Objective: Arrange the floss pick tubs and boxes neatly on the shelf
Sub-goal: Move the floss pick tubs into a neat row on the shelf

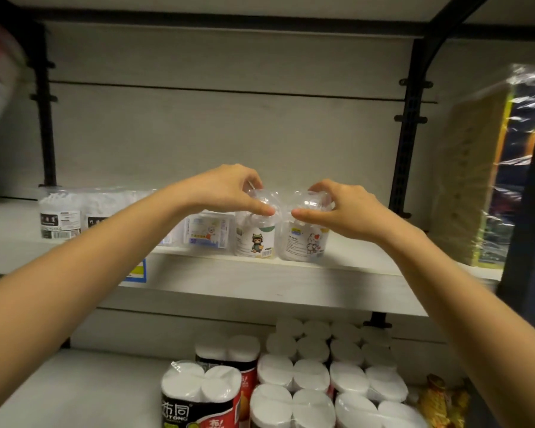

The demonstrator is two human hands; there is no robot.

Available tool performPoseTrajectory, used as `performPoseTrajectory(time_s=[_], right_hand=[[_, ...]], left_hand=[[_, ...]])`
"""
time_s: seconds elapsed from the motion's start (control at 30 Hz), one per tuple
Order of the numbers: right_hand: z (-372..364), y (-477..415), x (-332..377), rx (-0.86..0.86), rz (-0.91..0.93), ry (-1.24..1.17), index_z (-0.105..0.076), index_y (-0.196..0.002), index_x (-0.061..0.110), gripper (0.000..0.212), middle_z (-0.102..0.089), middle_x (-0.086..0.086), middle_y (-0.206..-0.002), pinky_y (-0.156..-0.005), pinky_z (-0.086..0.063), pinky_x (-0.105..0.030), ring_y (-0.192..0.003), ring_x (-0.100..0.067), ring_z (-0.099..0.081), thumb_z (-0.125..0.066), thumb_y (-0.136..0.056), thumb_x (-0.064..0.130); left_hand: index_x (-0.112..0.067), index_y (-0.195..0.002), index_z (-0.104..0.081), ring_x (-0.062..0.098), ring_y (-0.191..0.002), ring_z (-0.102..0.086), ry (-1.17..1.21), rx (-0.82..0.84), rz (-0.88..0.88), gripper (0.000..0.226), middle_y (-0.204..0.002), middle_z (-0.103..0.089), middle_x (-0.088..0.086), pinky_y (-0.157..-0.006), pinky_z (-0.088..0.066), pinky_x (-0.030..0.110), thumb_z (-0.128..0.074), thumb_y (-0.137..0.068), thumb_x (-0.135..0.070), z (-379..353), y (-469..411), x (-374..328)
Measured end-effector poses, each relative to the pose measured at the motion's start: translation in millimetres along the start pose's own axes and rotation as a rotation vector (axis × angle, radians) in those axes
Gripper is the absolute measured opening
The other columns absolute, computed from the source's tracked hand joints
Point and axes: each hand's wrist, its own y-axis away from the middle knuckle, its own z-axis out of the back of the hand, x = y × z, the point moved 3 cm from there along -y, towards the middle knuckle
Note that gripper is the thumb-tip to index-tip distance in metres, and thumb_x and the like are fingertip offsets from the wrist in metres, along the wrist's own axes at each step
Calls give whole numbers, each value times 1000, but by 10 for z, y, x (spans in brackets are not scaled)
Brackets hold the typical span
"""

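On middle shelf [291,282], near its front edge, head view: left hand [226,191] grips domed lid of left tub [255,242]; right hand [340,210] grips lid of right tub [303,247]. Tubs likely light, stiff, slick; lids may pop, grasp bodies.

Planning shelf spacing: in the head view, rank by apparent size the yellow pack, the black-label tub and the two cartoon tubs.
1. Yellow pack, clearly largest.
2. Left cartoon tub and right cartoon tub: look alike, unranked.
3. Black-label tub, shorter; edge distortion makes this unsure.
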Motion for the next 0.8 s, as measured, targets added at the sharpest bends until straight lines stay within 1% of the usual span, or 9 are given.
performPoseTrajectory(time_s=[0.13, 0.2, 0.33, 0.4, 0.53, 0.63, 0.67, 0.73, 0.8], right_hand=[[-11, 10, -8, 74, 16, -25, -33, -141, 26, 72, -47, -5, -141, -99, -40, -37, -123, -24, -49, -52, -81, 60], [18, 31, -18, 91, 29, -88, -30, -142, 27, 69, -40, -4, -146, -100, -39, -36, -125, -23, -48, -54, -83, 54], [37, 65, -13, 108, 47, -124, -39, -136, 29, 54, -44, -4, -143, -86, -41, -24, -105, -21, -62, -58, -87, 39], [42, 68, -6, 93, 53, -115, -41, -134, 28, 52, -46, -6, -140, -83, -43, -25, -101, -19, -62, -59, -86, 38], [58, 55, -15, 107, 60, -42, -42, -133, 27, 54, -49, -4, -136, -93, -45, -33, -115, -19, -53, -58, -84, 46], [166, -7, -51, 115, 27, -157, -49, -129, 30, 52, -52, 1, -132, -100, -44, -38, -116, -18, -53, -47, -85, 57], [220, -68, -80, 77, 22, -186, -50, -129, 29, 51, -53, 1, -132, -102, -43, -39, -118, -18, -51, -44, -87, 57], [303, -243, -144, 7, 18, -187, -52, -129, 24, 44, -52, 1, -134, -104, -41, -39, -120, -17, -49, -42, -93, 47], [282, -434, -193, 35, 9, -239, -53, -129, 23, 38, -53, 1, -135, -102, -41, -34, -118, -14, -49, -44, -95, 37]], left_hand=[[-21, -135, -44, 16, -118, -51, -35, 44, -28, 64, -139, -49, -2, -96, -38, 26, -60, -80, -51, -8, 46, 47], [-24, -135, -44, 15, -116, -51, -40, 61, -57, 62, -138, -49, -4, -94, -38, 25, -62, -81, -48, 3, 68, 63], [-25, -133, -47, 15, -110, -54, -40, 53, -100, 58, -133, -53, -4, -94, -42, 27, -66, -80, -41, 19, 80, 74], [-24, -132, -48, 15, -110, -54, -36, 52, -111, 58, -132, -53, -3, -95, -42, 28, -67, -80, -40, 22, 75, 72], [-24, -131, -50, 14, -109, -55, -40, 73, -115, 56, -129, -55, -4, -93, -42, 27, -67, -79, -42, 40, 52, 82], [-24, -125, -56, 11, -110, -54, 12, 76, -90, 52, -121, -58, -7, -92, -38, 24, -60, -80, -51, 98, -28, 78], [-23, -122, -59, 11, -109, -54, 47, 45, -76, 49, -120, -60, -7, -93, -38, 24, -57, -82, -52, 134, -85, 84], [-21, -120, -61, 15, -111, -53, 73, -38, -56, 41, -121, -60, -3, -94, -38, 27, -52, -88, -46, 197, -236, 104], [-19, -124, -58, 18, -116, -52, 44, -59, -51, 37, -128, -58, 2, -97, -38, 28, -49, -93, -37, 209, -400, 108]])
